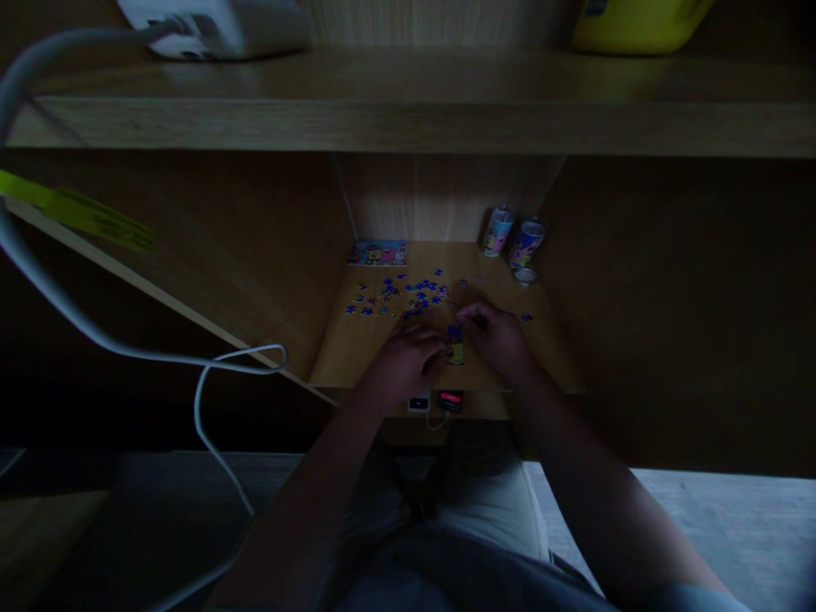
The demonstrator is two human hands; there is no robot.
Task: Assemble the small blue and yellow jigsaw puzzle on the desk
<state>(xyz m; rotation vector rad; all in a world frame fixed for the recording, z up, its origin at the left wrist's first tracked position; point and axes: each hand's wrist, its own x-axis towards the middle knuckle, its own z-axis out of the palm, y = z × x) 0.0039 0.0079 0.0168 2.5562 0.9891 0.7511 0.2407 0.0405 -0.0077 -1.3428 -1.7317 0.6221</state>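
Observation:
My left hand (408, 357) and my right hand (497, 336) rest close together on a small lit wooden desk surface (357, 357). Between them lies a small joined cluster of puzzle pieces (455, 344), blue and yellow. Fingers of both hands are curled and pinched around that cluster. Several loose blue puzzle pieces (408, 297) are scattered just beyond the hands. A colourful cartoon reference picture (378, 252) lies at the back of the desk.
Two printed cans (513, 236) and a round lid (525, 275) stand at the back right. A wooden shelf (408, 119) overhangs above, carrying a white device (217, 25) with a grey cable (127, 344) and a yellow object (637, 25). Surroundings are very dark.

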